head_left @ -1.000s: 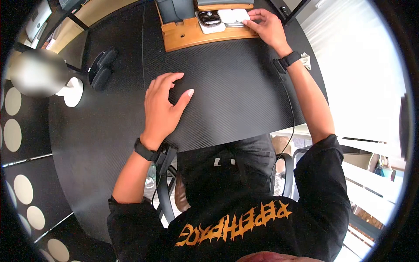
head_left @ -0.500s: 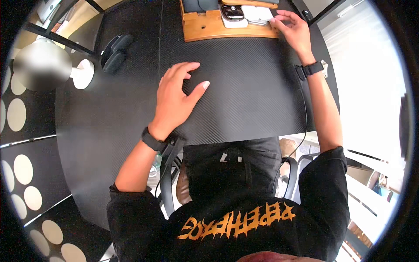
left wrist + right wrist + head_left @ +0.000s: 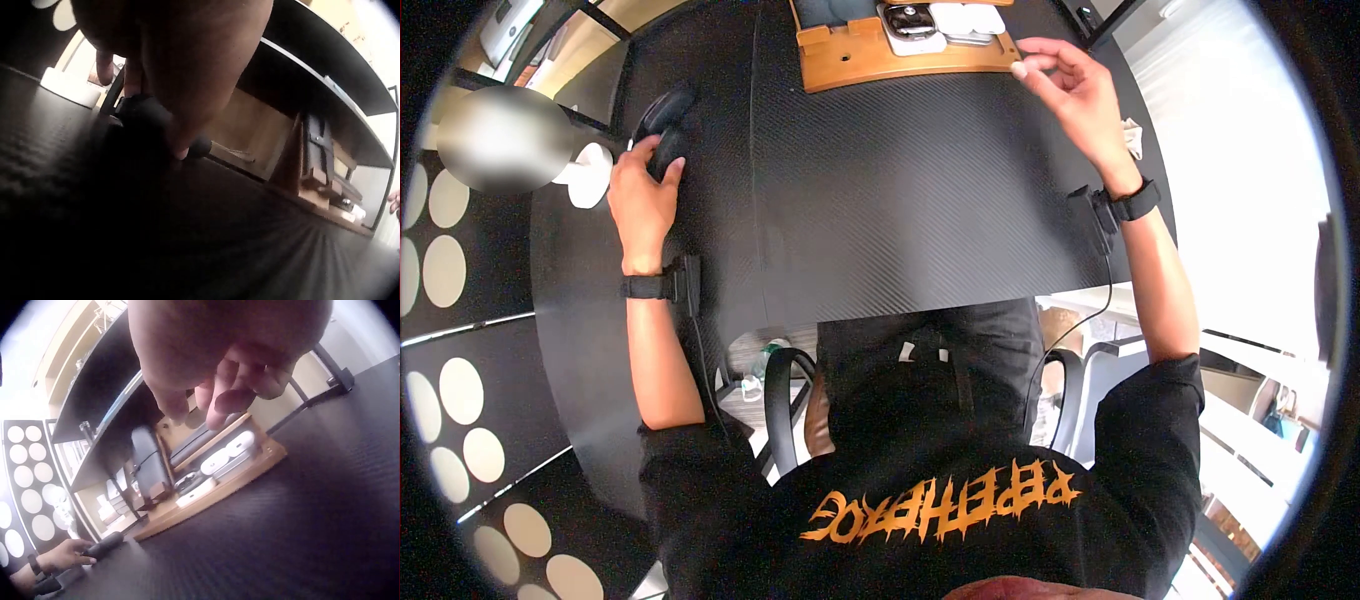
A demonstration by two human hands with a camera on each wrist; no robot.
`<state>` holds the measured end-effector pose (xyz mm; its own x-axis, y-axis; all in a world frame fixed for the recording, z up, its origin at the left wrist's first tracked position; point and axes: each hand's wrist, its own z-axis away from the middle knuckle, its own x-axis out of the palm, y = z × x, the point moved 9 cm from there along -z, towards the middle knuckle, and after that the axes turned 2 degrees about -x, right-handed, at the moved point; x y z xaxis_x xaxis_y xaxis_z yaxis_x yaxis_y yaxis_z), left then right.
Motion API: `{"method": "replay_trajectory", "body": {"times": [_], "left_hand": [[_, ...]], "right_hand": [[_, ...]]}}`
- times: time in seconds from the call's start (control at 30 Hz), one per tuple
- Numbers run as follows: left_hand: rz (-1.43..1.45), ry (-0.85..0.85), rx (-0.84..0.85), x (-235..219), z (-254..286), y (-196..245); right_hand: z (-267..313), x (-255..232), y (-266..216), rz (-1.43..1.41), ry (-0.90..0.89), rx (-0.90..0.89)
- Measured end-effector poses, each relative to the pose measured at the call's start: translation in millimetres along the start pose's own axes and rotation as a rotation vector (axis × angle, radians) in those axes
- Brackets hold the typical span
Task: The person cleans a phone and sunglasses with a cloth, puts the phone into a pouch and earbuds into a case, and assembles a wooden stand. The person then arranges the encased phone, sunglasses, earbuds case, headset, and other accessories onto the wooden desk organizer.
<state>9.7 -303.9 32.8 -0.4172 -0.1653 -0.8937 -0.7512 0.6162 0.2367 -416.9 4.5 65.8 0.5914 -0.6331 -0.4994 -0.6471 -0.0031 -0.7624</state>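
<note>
Black headphones (image 3: 666, 106) lie at the left of the dark table, and my left hand (image 3: 643, 212) has its thumb and fingers around the nearer ear cup. The left wrist view shows that hand (image 3: 181, 56) over the dark headphones (image 3: 140, 115), partly hiding them. My right hand (image 3: 1085, 112) is just off the right end of a wooden organizer (image 3: 850, 68), fingers loosely bent and holding nothing. White cases (image 3: 966, 20) rest in that organizer. From the right wrist view, the right hand (image 3: 231, 353) hovers above the organizer and its white cases (image 3: 228, 453).
A white round base (image 3: 590, 176) stands left of the headphones, bearing a blurred round object. Dark shelf posts rise behind the table. A small whitish item (image 3: 1133, 138) lies by the right edge. Cables hang from both wrist devices.
My left hand has moved from the middle of the table leftward to the headphones and taken hold of an ear cup. The right hand has drawn back from the white cases.
</note>
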Motion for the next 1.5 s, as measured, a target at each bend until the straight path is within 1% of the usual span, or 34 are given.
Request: {"method": "replay_trajectory", "body": {"times": [0.03,0.07,0.1,0.17,0.23,0.3,0.37,0.4,0.43,0.47,0.5,0.53,0.57,0.6,0.63,0.67,0.7,0.77,0.8,0.83,0.9,0.97,1.0,1.03,1.1,1.13,1.2,1.27,1.3,1.33,1.37,1.4,1.43,1.5], "left_hand": [[-0.002,0.000,0.005,-2,2,5],[0.106,-0.044,-0.021,0,4,13],[0.213,-0.087,-0.046,2,8,22],[0.235,-0.130,-0.037,-13,17,52],[0.318,-0.139,0.063,-25,27,80],[0.346,-0.185,0.057,-36,37,104],[0.395,-0.220,0.184,-50,51,143],[0.465,-0.301,0.136,-51,56,157],[0.537,-0.323,0.088,-56,62,172],[0.497,-0.285,0.180,-65,67,190],[0.456,-0.246,0.272,-72,72,206],[0.427,-0.213,0.362,-79,77,220],[0.428,-0.174,0.433,-85,81,235],[0.452,-0.185,0.490,-89,85,246],[0.478,-0.197,0.549,-92,90,256],[0.497,-0.263,0.510,-88,92,259],[0.493,-0.262,0.519,-86,93,264],[0.531,-0.076,0.501,-95,91,267],[0.471,0.087,0.548,-103,92,268],[0.568,0.149,0.448,-103,91,266],[1.070,0.025,0.092,-62,88,252],[1.588,-0.559,-0.111,-12,92,271],[1.746,-0.756,-0.224,1,102,284],[1.807,-0.738,-0.201,7,108,296],[1.675,-0.579,-0.106,11,108,305],[1.671,-0.585,-0.102,13,107,309],[1.746,-0.499,-0.175,16,101,310],[1.834,-0.551,-0.133,12,91,317],[1.922,-0.593,-0.096,7,85,321],[1.947,-0.626,-0.123,8,80,319],[1.878,-0.661,-0.099,7,77,320],[1.931,-0.751,-0.122,11,76,322],[1.980,-0.842,-0.146,15,76,324],[1.898,-0.896,-0.148,20,72,322]], "right_hand": [[4,8,-7,-0.055,-0.041,-0.020],[7,18,-11,-0.102,-0.098,-0.019],[14,28,-16,-0.133,-0.152,0.025],[26,52,-34,-0.254,-0.267,0.152],[40,75,-46,-0.381,-0.421,0.224],[56,96,-57,-0.505,-0.539,0.380],[76,121,-64,-0.699,-0.616,0.532],[86,132,-67,-0.773,-0.624,0.605],[97,143,-71,-0.850,-0.632,0.682],[104,149,-77,-0.917,-0.618,0.738],[104,154,-76,-0.924,-0.617,0.733],[100,156,-78,-1.102,-0.548,0.734],[95,157,-81,-1.277,-0.473,0.729],[88,151,-79,-1.371,-0.325,0.716],[85,142,-69,-1.369,-0.200,0.780],[80,133,-70,-1.414,-0.152,0.755],[76,125,-70,-1.460,-0.102,0.730],[74,109,-68,-1.491,-0.137,0.663],[73,101,-68,-1.517,-0.177,0.604],[70,92,-63,-1.521,-0.134,0.557],[64,75,-56,-1.549,-0.082,0.466],[66,61,-53,-1.494,-0.028,0.459],[69,56,-52,-1.447,0.001,0.450],[72,52,-53,-1.401,0.030,0.441],[79,44,-55,-1.382,0.066,0.457],[80,39,-55,-1.336,0.049,0.460],[79,26,-50,-1.289,0.043,0.458],[77,16,-45,-1.144,-0.093,0.424],[78,7,-42,-1.143,-0.083,0.426],[80,3,-46,-1.107,-0.179,0.415],[81,2,-50,-1.070,-0.275,0.402],[83,-3,-52,-0.946,-0.274,0.375],[84,-8,-49,-0.948,-0.268,0.380],[89,-9,-41,-1.041,-0.358,0.452]]}}
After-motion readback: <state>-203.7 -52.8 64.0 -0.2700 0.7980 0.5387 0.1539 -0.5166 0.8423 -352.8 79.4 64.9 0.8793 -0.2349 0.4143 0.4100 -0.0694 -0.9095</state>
